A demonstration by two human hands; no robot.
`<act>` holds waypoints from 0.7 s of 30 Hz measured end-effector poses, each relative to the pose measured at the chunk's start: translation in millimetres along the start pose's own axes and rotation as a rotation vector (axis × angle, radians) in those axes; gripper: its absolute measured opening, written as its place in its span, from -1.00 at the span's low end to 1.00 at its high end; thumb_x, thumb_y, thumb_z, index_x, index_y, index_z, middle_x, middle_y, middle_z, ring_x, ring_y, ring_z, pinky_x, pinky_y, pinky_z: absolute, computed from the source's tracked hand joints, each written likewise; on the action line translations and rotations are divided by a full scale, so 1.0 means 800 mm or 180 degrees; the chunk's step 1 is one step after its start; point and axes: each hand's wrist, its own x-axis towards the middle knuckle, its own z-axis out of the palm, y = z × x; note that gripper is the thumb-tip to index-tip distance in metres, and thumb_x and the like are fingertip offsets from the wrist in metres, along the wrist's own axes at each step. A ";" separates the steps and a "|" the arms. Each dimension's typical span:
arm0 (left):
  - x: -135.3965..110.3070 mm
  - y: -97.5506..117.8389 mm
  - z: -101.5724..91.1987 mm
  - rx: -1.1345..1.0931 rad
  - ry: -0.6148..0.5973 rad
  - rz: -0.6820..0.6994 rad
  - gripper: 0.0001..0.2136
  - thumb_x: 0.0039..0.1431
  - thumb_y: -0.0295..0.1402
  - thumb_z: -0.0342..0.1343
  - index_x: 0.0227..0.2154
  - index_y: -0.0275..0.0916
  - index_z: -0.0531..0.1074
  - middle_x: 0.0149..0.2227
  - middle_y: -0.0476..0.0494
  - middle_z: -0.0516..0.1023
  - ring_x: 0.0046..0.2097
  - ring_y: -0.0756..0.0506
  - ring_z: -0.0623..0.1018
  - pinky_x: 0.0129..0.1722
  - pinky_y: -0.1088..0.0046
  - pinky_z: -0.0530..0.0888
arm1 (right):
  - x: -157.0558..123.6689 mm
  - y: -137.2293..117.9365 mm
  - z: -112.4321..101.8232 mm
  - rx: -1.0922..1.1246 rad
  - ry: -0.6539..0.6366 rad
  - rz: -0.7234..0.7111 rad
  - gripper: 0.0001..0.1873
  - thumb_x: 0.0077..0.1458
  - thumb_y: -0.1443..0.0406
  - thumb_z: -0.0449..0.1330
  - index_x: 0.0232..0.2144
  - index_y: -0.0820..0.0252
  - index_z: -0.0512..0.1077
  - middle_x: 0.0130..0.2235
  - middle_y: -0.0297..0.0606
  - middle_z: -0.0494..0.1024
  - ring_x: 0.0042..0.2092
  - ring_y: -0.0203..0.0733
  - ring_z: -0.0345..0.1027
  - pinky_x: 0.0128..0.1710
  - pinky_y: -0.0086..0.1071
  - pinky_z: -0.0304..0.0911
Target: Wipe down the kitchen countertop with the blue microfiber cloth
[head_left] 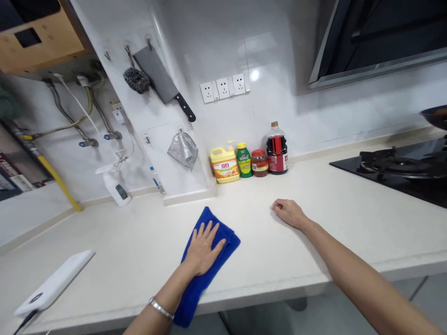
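A folded blue cloth (pixel 228 239) lies on the pale countertop (pixel 139 246), one end reaching over the front edge. Flat on top of it rests my left hand (pixel 203 249), palm down with the fingers spread. To the right, my right hand (pixel 289 212) sits on the counter with its fingers curled in; whether anything is inside them is hidden. Behind it, against the wall, stand a yellow detergent jug (pixel 225 166), a green bottle (pixel 245 161), a red-lidded jar (pixel 260 164) and a large dark sauce bottle (pixel 277 151).
A black gas stove (pixel 401 167) is at the right, below the range hood (pixel 380 42). A cleaver (pixel 159 77), a scrubber (pixel 136 80) and a silvery cloth (pixel 183 150) hang from hooks. On the left are a white spray bottle (pixel 118 188) and a white corded device (pixel 57 281).
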 end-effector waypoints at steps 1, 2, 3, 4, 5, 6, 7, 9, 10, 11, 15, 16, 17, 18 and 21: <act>0.000 -0.016 0.000 0.0007 0.0025 -0.0069 -0.30 0.28 0.15 -0.34 0.37 -0.12 -0.03 0.42 -0.11 -0.16 0.42 -0.28 -0.20 0.37 0.01 -0.13 | -0.001 0.000 0.000 0.0019 0.0007 -0.0026 -0.75 0.13 0.24 0.04 -0.31 0.11 0.52 -0.34 -0.32 0.58 -0.28 -0.21 0.39 -0.30 -0.41 0.13; -0.001 -0.034 0.000 0.0016 0.0058 -0.0149 -0.30 0.28 0.14 -0.34 0.37 -0.12 -0.03 0.42 -0.11 -0.15 0.42 -0.28 -0.19 0.37 0.01 -0.12 | -0.002 0.001 0.000 0.0032 0.0013 -0.0050 -0.74 0.13 0.24 0.04 -0.31 0.11 0.52 -0.34 -0.32 0.58 -0.29 -0.22 0.39 -0.29 -0.41 0.14; -0.002 -0.054 0.001 0.0029 0.0082 -0.0230 -0.30 0.28 0.14 -0.33 0.37 -0.12 -0.03 0.42 -0.12 -0.14 0.41 -0.28 -0.18 0.37 0.01 -0.12 | -0.003 0.001 0.000 0.0037 0.0017 -0.0073 -0.74 0.12 0.24 0.03 -0.31 0.11 0.52 -0.35 -0.32 0.58 -0.29 -0.22 0.39 -0.29 -0.41 0.15; -0.004 -0.076 0.001 0.0039 0.0102 -0.0320 -0.30 0.28 0.14 -0.31 0.37 -0.13 -0.02 0.42 -0.12 -0.14 0.41 -0.29 -0.17 0.37 0.01 -0.11 | -0.004 0.001 0.000 0.0044 0.0022 -0.0092 -0.74 0.12 0.24 0.03 -0.32 0.11 0.52 -0.35 -0.32 0.58 -0.30 -0.22 0.39 -0.29 -0.41 0.15; -0.006 -0.100 0.001 0.0057 0.0126 -0.0427 -0.30 0.28 0.13 -0.30 0.37 -0.13 -0.03 0.42 -0.13 -0.13 0.41 -0.30 -0.17 0.36 0.00 -0.10 | -0.005 0.001 0.000 0.0054 0.0030 -0.0103 -0.73 0.12 0.24 0.02 -0.32 0.11 0.52 -0.37 -0.32 0.57 -0.31 -0.22 0.39 -0.30 -0.41 0.15; -0.009 -0.125 0.001 0.0084 0.0165 -0.0549 -0.30 0.28 0.12 -0.29 0.37 -0.14 -0.03 0.42 -0.14 -0.13 0.41 -0.31 -0.16 0.36 -0.01 -0.09 | -0.005 0.001 0.000 0.0069 0.0041 -0.0107 -0.73 0.12 0.24 0.02 -0.33 0.11 0.52 -0.38 -0.32 0.57 -0.33 -0.22 0.38 -0.30 -0.41 0.16; -0.012 -0.149 0.000 0.0111 0.0163 -0.0704 -0.30 0.28 0.11 -0.29 0.37 -0.15 -0.04 0.42 -0.16 -0.14 0.41 -0.32 -0.16 0.35 -0.02 -0.07 | -0.005 0.001 0.000 0.0082 0.0051 -0.0104 -0.73 0.12 0.24 0.02 -0.33 0.11 0.52 -0.39 -0.33 0.56 -0.34 -0.22 0.38 -0.30 -0.41 0.16; -0.017 -0.192 -0.003 0.0197 0.0143 -0.1075 -0.32 0.29 0.06 -0.28 0.37 -0.19 -0.06 0.42 -0.18 -0.15 0.41 -0.33 -0.14 0.34 -0.04 -0.04 | -0.005 0.000 0.001 0.0071 0.0054 -0.0074 -0.73 0.12 0.24 0.01 -0.33 0.11 0.52 -0.39 -0.34 0.55 -0.34 -0.23 0.37 -0.31 -0.41 0.15; -0.018 -0.209 -0.005 0.0259 0.0135 -0.1261 -0.31 0.29 0.03 -0.28 0.37 -0.22 -0.06 0.41 -0.20 -0.14 0.41 -0.34 -0.12 0.34 -0.04 -0.02 | -0.005 -0.001 0.002 0.0026 0.0044 -0.0051 -0.73 0.12 0.24 0.01 -0.33 0.10 0.52 -0.38 -0.34 0.56 -0.33 -0.23 0.37 -0.31 -0.41 0.14; -0.018 -0.222 -0.007 0.0305 0.0145 -0.1439 -0.30 0.28 0.02 -0.29 0.37 -0.27 -0.07 0.41 -0.24 -0.14 0.40 -0.36 -0.11 0.33 -0.05 0.00 | -0.005 -0.003 0.002 -0.0054 0.0025 -0.0025 -0.73 0.13 0.25 0.01 -0.32 0.10 0.52 -0.37 -0.34 0.56 -0.31 -0.22 0.38 -0.31 -0.41 0.13; -0.009 -0.236 -0.013 0.0401 0.0172 -0.1888 -0.24 0.26 0.04 -0.32 0.37 -0.42 -0.11 0.41 -0.29 -0.16 0.40 -0.39 -0.10 0.32 -0.08 -0.01 | -0.003 -0.016 0.004 -0.0572 -0.0039 0.0175 -0.75 0.17 0.25 0.01 -0.29 0.08 0.50 -0.26 -0.30 0.59 -0.23 -0.17 0.39 -0.34 -0.38 0.05; -0.005 -0.232 -0.014 0.0410 0.0168 -0.1934 -0.23 0.26 0.05 -0.32 0.37 -0.43 -0.11 0.41 -0.28 -0.16 0.40 -0.39 -0.10 0.33 -0.08 -0.02 | -0.003 -0.019 0.005 -0.0691 -0.0054 0.0229 -0.76 0.17 0.25 0.01 -0.28 0.08 0.49 -0.24 -0.28 0.59 -0.23 -0.16 0.39 -0.35 -0.37 0.03; 0.000 -0.228 -0.014 0.0416 0.0162 -0.1976 -0.23 0.25 0.05 -0.33 0.37 -0.43 -0.11 0.42 -0.27 -0.15 0.40 -0.39 -0.10 0.33 -0.08 -0.02 | -0.002 -0.022 0.006 -0.0786 -0.0072 0.0271 -0.76 0.18 0.25 0.01 -0.27 0.08 0.48 -0.22 -0.26 0.59 -0.23 -0.15 0.39 -0.36 -0.36 0.01; 0.005 -0.222 -0.015 0.0418 0.0157 -0.2008 -0.22 0.25 0.06 -0.34 0.37 -0.43 -0.10 0.42 -0.27 -0.14 0.40 -0.40 -0.09 0.33 -0.07 -0.01 | -0.002 -0.025 0.006 -0.0855 -0.0090 0.0296 -0.76 0.19 0.24 0.00 -0.26 0.09 0.47 -0.21 -0.25 0.59 -0.23 -0.14 0.39 -0.36 -0.36 0.00; 0.029 -0.203 -0.013 0.0407 0.0165 -0.2088 -0.21 0.24 0.07 -0.37 0.36 -0.45 -0.08 0.41 -0.31 -0.12 0.39 -0.43 -0.06 0.32 -0.09 0.00 | -0.002 -0.030 0.007 -0.0949 -0.0123 0.0321 -0.75 0.21 0.24 -0.04 -0.25 0.09 0.44 -0.20 -0.23 0.58 -0.23 -0.12 0.39 -0.37 -0.34 -0.03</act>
